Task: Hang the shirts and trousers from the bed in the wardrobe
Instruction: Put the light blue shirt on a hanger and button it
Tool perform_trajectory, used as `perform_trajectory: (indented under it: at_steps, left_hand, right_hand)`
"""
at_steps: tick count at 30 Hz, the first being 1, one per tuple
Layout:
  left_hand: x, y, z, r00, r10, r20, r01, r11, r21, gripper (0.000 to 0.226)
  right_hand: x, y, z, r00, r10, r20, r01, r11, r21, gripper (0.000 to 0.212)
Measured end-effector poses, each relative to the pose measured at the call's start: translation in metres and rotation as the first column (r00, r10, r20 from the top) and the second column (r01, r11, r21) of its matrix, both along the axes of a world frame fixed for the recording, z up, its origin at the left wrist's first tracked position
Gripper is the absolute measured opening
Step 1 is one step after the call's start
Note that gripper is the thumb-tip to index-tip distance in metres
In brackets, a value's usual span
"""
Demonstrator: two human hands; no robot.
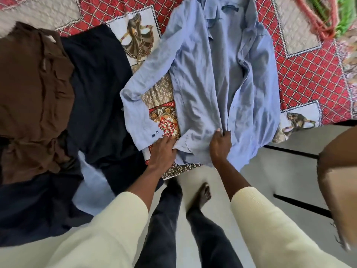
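A light blue shirt (218,78) lies spread open on the bed, collar far from me, its hem hanging over the near edge. My right hand (220,144) grips the front placket near the hem. My left hand (163,149) lies at the shirt's lower left corner, fingers stretched over the cover beside the buttoned cuff; its thumb side is tucked at the fabric fold. To the left lie dark navy trousers (98,89) and a brown garment (32,97), partly overlapping. No hanger or wardrobe is in view.
The bed wears a red patterned cover (313,74) with printed figures. A pale blue cloth (92,188) peeks from under the navy trousers. A brown stool or box (340,171) stands on the grey floor at right. My legs stand at the bed's edge.
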State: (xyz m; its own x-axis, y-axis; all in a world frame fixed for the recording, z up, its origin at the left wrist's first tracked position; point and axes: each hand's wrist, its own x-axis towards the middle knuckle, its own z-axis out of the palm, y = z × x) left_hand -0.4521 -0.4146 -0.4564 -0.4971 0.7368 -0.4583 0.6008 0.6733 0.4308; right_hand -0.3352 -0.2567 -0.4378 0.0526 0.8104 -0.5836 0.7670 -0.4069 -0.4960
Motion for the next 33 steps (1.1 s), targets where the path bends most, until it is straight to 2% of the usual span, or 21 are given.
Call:
perform_trajectory:
  at_steps: [2, 4, 7, 9, 11, 12, 13, 15, 16, 18, 19, 20, 21, 22, 23, 25, 27, 29, 31, 32, 33]
  left_hand:
    - [0.004, -0.007, 0.003, 0.998, 0.021, -0.062, -0.017, 0.997, 0.076, 0.033]
    - [0.009, -0.018, 0.01, 0.99, 0.082, -0.113, -0.07, 0.991, 0.112, 0.039]
    - [0.013, -0.036, 0.029, 0.967, 0.228, -0.111, -0.221, 0.972, 0.074, 0.055]
    - [0.021, -0.043, 0.039, 0.926, 0.369, -0.079, -0.372, 0.928, -0.027, 0.052]
    - [0.029, -0.05, 0.036, 0.813, 0.582, -0.015, -0.58, 0.807, -0.108, 0.042]
    - [0.029, -0.053, 0.031, 0.727, 0.686, 0.027, -0.673, 0.719, -0.172, 0.037]
    - [0.028, -0.057, 0.024, 0.636, 0.769, 0.061, -0.737, 0.629, -0.25, 0.035]
    - [0.025, -0.066, 0.017, 0.535, 0.84, 0.085, -0.763, 0.524, -0.378, 0.038]
    - [0.026, -0.068, 0.018, 0.552, 0.832, 0.053, -0.755, 0.526, -0.391, 0.037]
    - [0.03, -0.066, 0.029, 0.643, 0.763, -0.058, -0.742, 0.603, -0.292, 0.029]
    - [0.033, -0.065, 0.034, 0.677, 0.732, -0.073, -0.73, 0.657, -0.189, 0.024]
    - [0.033, -0.064, 0.036, 0.717, 0.694, -0.067, -0.697, 0.714, -0.065, 0.024]
    - [0.031, -0.063, 0.036, 0.765, 0.642, -0.061, -0.639, 0.767, 0.062, 0.027]
    - [0.028, -0.063, 0.031, 0.825, 0.562, -0.056, -0.548, 0.821, 0.157, 0.03]
    - [0.023, -0.062, 0.025, 0.882, 0.468, -0.052, -0.449, 0.87, 0.203, 0.03]
    - [0.012, -0.053, 0.017, 0.939, 0.343, 0.011, -0.338, 0.92, 0.199, 0.025]
    - [0.001, -0.038, 0.017, 0.924, 0.367, 0.111, -0.38, 0.913, 0.148, 0.034]
    - [-0.014, -0.024, 0.014, 0.802, 0.535, 0.266, -0.573, 0.815, 0.087, 0.046]
    - [-0.031, -0.018, 0.006, 0.639, 0.678, 0.363, -0.72, 0.693, -0.027, 0.044]
    - [-0.039, -0.018, 0.001, 0.618, 0.703, 0.352, -0.731, 0.679, -0.074, 0.04]
    - [-0.046, -0.019, -0.002, 0.62, 0.71, 0.334, -0.72, 0.684, -0.116, 0.035]
  right_hand:
    - [0.005, 0.0, -0.002, 0.994, 0.11, 0.02, -0.11, 0.993, 0.03, 0.034]
    - [0.011, -0.005, -0.007, 0.981, 0.192, 0.021, -0.193, 0.98, 0.045, 0.032]
    - [0.004, -0.016, -0.005, 0.991, 0.107, -0.086, -0.111, 0.993, -0.043, 0.037]
    - [0.0, -0.027, -0.002, 0.96, -0.071, -0.269, -0.004, 0.964, -0.267, 0.044]
    - [-0.002, -0.039, 0.008, 0.84, -0.397, -0.369, 0.11, 0.792, -0.601, 0.05]
    - [-0.002, -0.043, 0.015, 0.813, -0.428, -0.395, 0.046, 0.723, -0.689, 0.049]
    - [-0.002, -0.048, 0.02, 0.821, -0.371, -0.434, -0.07, 0.69, -0.721, 0.043]
    - [-0.003, -0.06, 0.027, 0.852, -0.02, -0.523, -0.384, 0.655, -0.651, 0.032]
    - [-0.001, -0.064, 0.028, 0.841, 0.202, -0.502, -0.506, 0.624, -0.596, 0.029]
    - [-0.001, -0.069, 0.016, 0.731, 0.624, -0.276, -0.674, 0.598, -0.433, 0.022]
    - [0.002, -0.07, 0.007, 0.721, 0.682, -0.125, -0.683, 0.669, -0.293, 0.018]
    - [0.004, -0.069, 0.002, 0.819, 0.566, -0.089, -0.571, 0.795, -0.202, 0.012]
    - [0.004, -0.066, -0.001, 0.918, 0.358, -0.173, -0.385, 0.909, -0.162, 0.008]
    - [0.005, -0.062, -0.006, 0.949, 0.188, -0.254, -0.236, 0.956, -0.176, 0.01]
    - [0.003, -0.058, -0.01, 0.942, 0.106, -0.318, -0.176, 0.964, -0.201, 0.015]
    - [-0.007, -0.056, -0.014, 0.922, 0.072, -0.38, -0.192, 0.938, -0.289, 0.019]
    - [-0.022, -0.064, -0.01, 0.894, 0.144, -0.423, -0.296, 0.901, -0.318, 0.029]
    - [-0.038, -0.078, 0.0, 0.799, 0.342, -0.494, -0.469, 0.869, -0.158, 0.033]
    - [-0.05, -0.095, 0.006, 0.611, 0.606, -0.51, -0.706, 0.708, -0.004, 0.026]
    - [-0.052, -0.102, 0.008, 0.505, 0.706, -0.496, -0.81, 0.586, 0.01, 0.026]
    - [-0.053, -0.106, 0.009, 0.449, 0.75, -0.486, -0.862, 0.506, -0.015, 0.027]
